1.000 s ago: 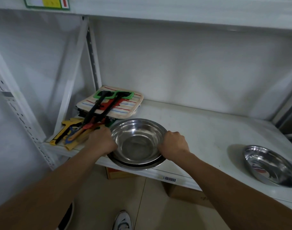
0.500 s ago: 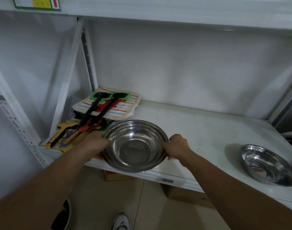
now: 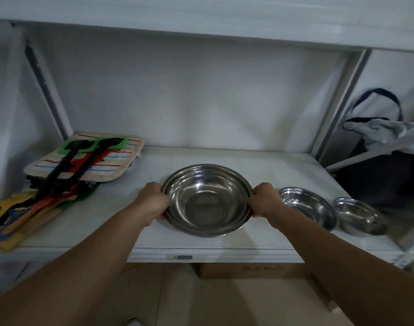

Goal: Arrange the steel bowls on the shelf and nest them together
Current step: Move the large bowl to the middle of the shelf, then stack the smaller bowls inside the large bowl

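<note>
Nearest the camera, two bare forearms reach up from the bottom corners toward the shelf [image 3: 201, 249], whose front lip carries a small label. The left hand [image 3: 152, 200] is closed on the left rim of the large steel bowl [image 3: 207, 200], and the right hand [image 3: 265, 200] is closed on its right rim, fingers curled under the edge. The bowl sits at the middle of the shelf, a little back from the lip; a doubled rim line suggests a second bowl is already nested inside it, though the glare makes that hard to confirm. Whether it rests on the shelf or is held just above it cannot be told.

Just beside the right hand lies a medium bowl [image 3: 307, 207], and a small bowl [image 3: 360, 215] sits near it further right, both loose.

The step in hand looks like setting the large bowl down as the base of the stack. To do it well, keep it level, land it flat clear of the lip, and leave it near the medium bowl so the next lift is short; release one hand only once it sits steady.

Far left, a pile of colourful utensils [image 3: 43, 196] runs back onto striped cloth pads [image 3: 112, 163].
</note>
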A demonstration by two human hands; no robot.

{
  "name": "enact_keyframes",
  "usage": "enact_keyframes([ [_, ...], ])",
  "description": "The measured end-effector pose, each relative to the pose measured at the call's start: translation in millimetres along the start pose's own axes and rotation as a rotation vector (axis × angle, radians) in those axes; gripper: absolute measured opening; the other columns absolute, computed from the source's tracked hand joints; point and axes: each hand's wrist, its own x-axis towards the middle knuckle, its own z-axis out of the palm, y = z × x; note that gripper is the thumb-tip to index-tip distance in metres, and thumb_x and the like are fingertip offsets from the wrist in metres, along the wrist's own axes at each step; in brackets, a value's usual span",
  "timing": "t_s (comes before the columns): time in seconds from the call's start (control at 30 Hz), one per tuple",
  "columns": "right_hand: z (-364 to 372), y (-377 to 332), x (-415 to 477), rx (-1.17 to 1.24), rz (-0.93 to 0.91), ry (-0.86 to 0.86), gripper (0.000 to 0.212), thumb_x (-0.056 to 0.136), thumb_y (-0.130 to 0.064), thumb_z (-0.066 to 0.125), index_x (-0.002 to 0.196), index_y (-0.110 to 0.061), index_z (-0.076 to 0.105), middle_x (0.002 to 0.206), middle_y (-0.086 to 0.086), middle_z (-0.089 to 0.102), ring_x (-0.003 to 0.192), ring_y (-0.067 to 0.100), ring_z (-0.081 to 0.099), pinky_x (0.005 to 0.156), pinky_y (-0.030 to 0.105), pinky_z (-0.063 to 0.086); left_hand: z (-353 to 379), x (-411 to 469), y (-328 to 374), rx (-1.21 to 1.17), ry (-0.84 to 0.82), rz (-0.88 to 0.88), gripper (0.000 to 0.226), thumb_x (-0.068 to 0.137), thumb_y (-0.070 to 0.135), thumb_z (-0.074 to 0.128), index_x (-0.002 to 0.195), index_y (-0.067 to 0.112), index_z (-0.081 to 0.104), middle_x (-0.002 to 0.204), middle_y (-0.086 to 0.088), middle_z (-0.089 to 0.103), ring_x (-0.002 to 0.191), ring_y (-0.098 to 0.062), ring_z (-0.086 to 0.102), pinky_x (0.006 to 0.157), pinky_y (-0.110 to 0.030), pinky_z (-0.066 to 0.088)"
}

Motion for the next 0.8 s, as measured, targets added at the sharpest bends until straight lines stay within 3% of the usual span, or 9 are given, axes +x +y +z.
enact_keyframes([
  [0.1, -19, 22, 8, -0.028, 0.034, 0.035, 0.015, 0.084, 0.006, 0.056, 0.092, 0.008, 0.068, 0.076, 0.022, 0.07, 0.063, 0.031, 0.069, 0.059, 0.038, 0.062, 32, 20, 4, -0.01, -0.032, 0.033, 0.031, 0.061, 0.006, 0.063, 0.089, 0.001, 0.075, 0.088, -0.024, 0.078, 0.08, -0.041, 0.076, 0.072, -0.061, 0.064],
  [0.27, -20, 40, 12, -0.068, 0.012, 0.03, 0.016, 0.085, 0.006, 0.055, 0.088, 0.008, 0.07, 0.075, 0.022, 0.073, 0.064, 0.032, 0.072, 0.07, 0.045, 0.066, 48, 28, 5, 0.03, -0.032, 0.026, 0.032, 0.063, 0.006, 0.061, 0.093, 0.004, 0.073, 0.09, -0.021, 0.077, 0.082, -0.04, 0.076, 0.075, -0.058, 0.064],
  [0.43, -18, 47, 17, -0.073, -0.013, 0.02, 0.019, 0.089, 0.001, 0.052, 0.093, 0.004, 0.07, 0.078, 0.02, 0.076, 0.067, 0.03, 0.077, 0.07, 0.048, 0.066, 50, 31, 2, 0.078, -0.027, 0.025, 0.033, 0.061, 0.009, 0.064, 0.093, 0.009, 0.074, 0.09, -0.018, 0.078, 0.083, -0.039, 0.076, 0.077, -0.056, 0.065],
  [0.53, -20, 47, 12, -0.037, -0.011, -0.004, 0.018, 0.091, -0.002, 0.054, 0.096, 0.005, 0.07, 0.082, 0.02, 0.076, 0.069, 0.03, 0.077, 0.07, 0.049, 0.066, 50, 21, 11, 0.109, -0.028, 0.0, 0.039, 0.062, 0.01, 0.066, 0.101, 0.008, 0.074, 0.093, -0.018, 0.078, 0.085, -0.038, 0.076, 0.079, -0.054, 0.065],
  [0.6, -26, 47, 5, -0.025, -0.015, -0.004, 0.017, 0.09, -0.007, 0.057, 0.099, 0.003, 0.068, 0.09, 0.02, 0.075, 0.075, 0.032, 0.076, 0.073, 0.05, 0.065, 53, 3, 25, 0.201, 0.008, 0.006, 0.045, 0.072, 0.015, 0.068, 0.116, 0.006, 0.067, 0.108, -0.019, 0.073, 0.098, -0.037, 0.071, 0.088, -0.051, 0.061],
  [0.7, -45, 53, -6, -0.041, -0.057, 0.032, 0.031, 0.091, -0.013, 0.055, 0.116, 0.0, 0.067, 0.106, 0.017, 0.072, 0.092, 0.034, 0.071, 0.083, 0.047, 0.062, 64, -26, 48, 0.559, 0.199, 0.148, 0.064, 0.089, 0.026, 0.067, 0.147, 0.011, 0.046, 0.141, -0.02, 0.052, 0.13, -0.042, 0.049, 0.103, -0.047, 0.046],
  [0.8, -75, 68, -15, -0.067, -0.08, 0.134, 0.029, 0.092, -0.012, 0.052, 0.111, -0.007, 0.073, 0.102, 0.014, 0.074, 0.095, 0.033, 0.069, 0.084, 0.041, 0.058, 91, -66, 71, 0.538, 0.296, 0.482, 0.052, 0.093, 0.023, 0.065, 0.143, 0.012, 0.054, 0.139, -0.016, 0.054, 0.129, -0.037, 0.048, 0.105, -0.043, 0.042],
])
